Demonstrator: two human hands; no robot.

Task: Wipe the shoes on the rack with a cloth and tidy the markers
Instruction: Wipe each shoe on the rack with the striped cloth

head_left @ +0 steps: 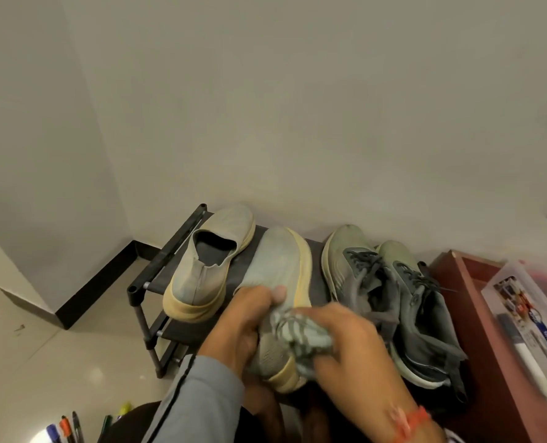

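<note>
The slip-on shoe (281, 282) with the yellow sole is held at the front of the black rack (166, 251), gripped by the left hand (243, 321) with the thumb curled over its upper. A striped cloth (301, 337) is pinched against its heel by the right hand (345, 343). Its mate (211, 260) lies just beside it; markers (67, 426) are seen at lower left

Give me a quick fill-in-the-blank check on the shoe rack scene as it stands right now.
1. The left hand grips the grey slip-on shoe with the ____ sole.
2. The right hand presses a striped grey ____ onto that shoe.
3. The pair of grey lace-up sneakers sits to the ____ of the slip-ons.

Missing: yellow; cloth; right
</note>
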